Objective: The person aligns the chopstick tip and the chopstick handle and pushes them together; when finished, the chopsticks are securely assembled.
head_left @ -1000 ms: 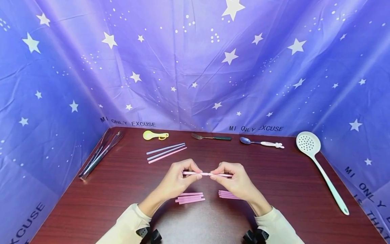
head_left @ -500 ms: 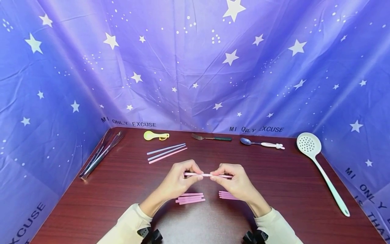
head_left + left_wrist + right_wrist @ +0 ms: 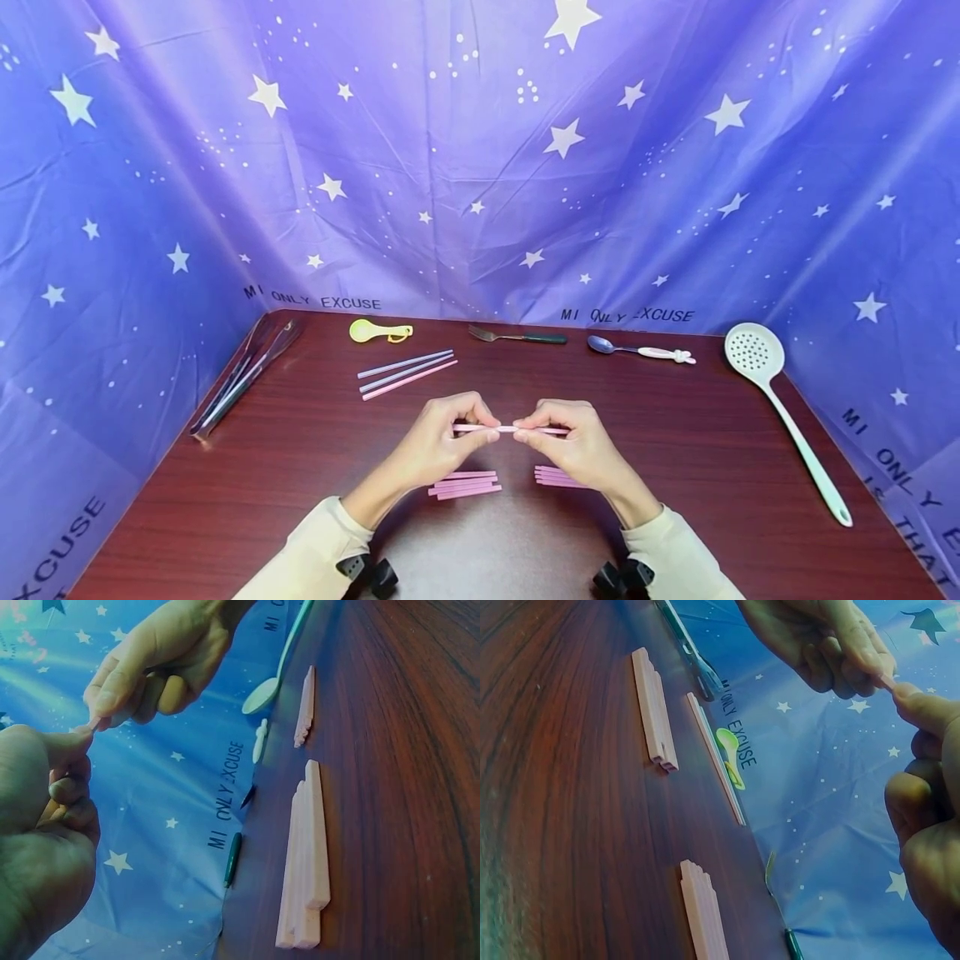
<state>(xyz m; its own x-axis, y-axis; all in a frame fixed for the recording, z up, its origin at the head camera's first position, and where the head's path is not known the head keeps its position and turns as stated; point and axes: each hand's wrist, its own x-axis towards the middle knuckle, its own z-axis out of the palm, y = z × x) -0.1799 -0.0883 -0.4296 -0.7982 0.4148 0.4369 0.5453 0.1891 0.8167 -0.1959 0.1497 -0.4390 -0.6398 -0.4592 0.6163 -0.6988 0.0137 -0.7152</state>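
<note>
Pinching a slender pink stick [image 3: 506, 429] between them, a left hand [image 3: 444, 435] and a right hand [image 3: 570, 435] hold it nearly level above the tabletop [image 3: 300, 467], each grip clamped on the stick and the two grips just apart. Pale pink and straight, the stick shows a short span between the hands and lengths of it near either palm. The hands cover the rest, so whether it is one piece or two meeting cannot be told; both wrist views show only a small, blurred bit of it. Below, a left bundle [image 3: 465, 485] of pink sticks lies near the left wrist, while a right bundle [image 3: 553, 477] is partly hidden by the right hand and cut off in the right wrist view.
</note>
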